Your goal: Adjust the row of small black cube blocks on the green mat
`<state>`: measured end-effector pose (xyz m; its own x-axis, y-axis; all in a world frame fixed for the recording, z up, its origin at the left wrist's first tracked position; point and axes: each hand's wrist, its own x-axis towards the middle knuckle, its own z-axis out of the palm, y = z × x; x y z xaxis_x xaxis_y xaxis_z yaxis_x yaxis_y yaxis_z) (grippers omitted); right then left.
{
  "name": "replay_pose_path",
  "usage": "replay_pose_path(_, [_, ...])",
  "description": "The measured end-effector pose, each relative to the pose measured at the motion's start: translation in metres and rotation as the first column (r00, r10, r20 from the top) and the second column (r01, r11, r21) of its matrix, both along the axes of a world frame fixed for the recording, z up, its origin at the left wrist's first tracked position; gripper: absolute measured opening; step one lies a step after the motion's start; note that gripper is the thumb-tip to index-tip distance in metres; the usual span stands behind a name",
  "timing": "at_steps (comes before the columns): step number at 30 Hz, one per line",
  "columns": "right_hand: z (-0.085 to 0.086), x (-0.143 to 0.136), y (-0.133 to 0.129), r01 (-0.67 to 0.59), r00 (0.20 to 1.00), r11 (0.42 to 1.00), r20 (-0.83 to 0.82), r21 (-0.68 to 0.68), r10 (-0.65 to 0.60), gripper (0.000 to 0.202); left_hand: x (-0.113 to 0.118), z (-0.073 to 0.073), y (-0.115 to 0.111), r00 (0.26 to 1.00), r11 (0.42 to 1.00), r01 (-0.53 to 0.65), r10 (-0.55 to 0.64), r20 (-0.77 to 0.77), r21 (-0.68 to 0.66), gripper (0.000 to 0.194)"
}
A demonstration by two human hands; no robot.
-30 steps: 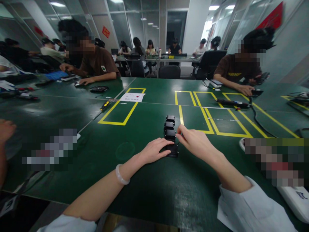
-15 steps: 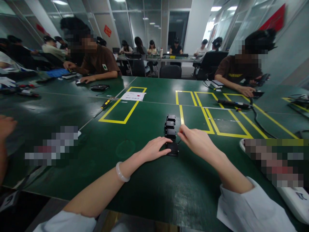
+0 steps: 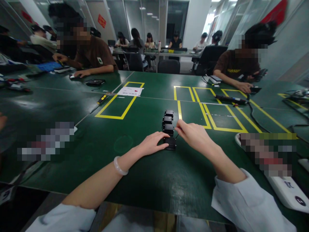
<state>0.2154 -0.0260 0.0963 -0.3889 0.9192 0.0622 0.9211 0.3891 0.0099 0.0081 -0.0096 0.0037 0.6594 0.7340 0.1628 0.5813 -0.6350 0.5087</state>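
Observation:
Several small black box-shaped blocks (image 3: 168, 128) with little knobs at their sides stand in a row on the green table (image 3: 149, 177). My left hand (image 3: 151, 143) grips the nearest black block (image 3: 170, 144) between thumb and fingers, from its left side. Closed in a pinch, my right hand (image 3: 193, 132) holds a thin dark rod-like tool (image 3: 177, 136). The tool slants down to the block's upper right side; its exact kind and the rest of it are hidden by my fingers.
Yellow tape outlines (image 3: 109, 116) mark the table. A yellow-and-black screwdriver (image 3: 101, 99) lies to the left, near a paper sheet (image 3: 130, 91). A white device (image 3: 280, 187) is at right, a black handheld tool (image 3: 230, 100) farther back. Two co-workers sit across the table.
The camera view has shifted slightly, so the scene sits a little higher and further left. Both hands keep their places at the nearest block.

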Motion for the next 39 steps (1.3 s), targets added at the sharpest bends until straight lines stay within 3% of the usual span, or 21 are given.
replay_pose_path(20, [-0.0005, 0.0007, -0.0013, -0.012, 0.998, 1.0, -0.067, 0.021, 0.014, 0.022, -0.0007, -0.0036, 0.0011, 1.0, 1.0, 0.0, 0.0, 0.018, -0.014, 0.036])
replay_pose_path(39, [0.0016, -0.0001, -0.0029, -0.009, 1.0, 1.0, -0.015, 0.004, 0.009, 0.025, -0.0008, -0.0006, 0.0008, 1.0, 1.0, 0.007, -0.007, 0.021, -0.016, 0.034])
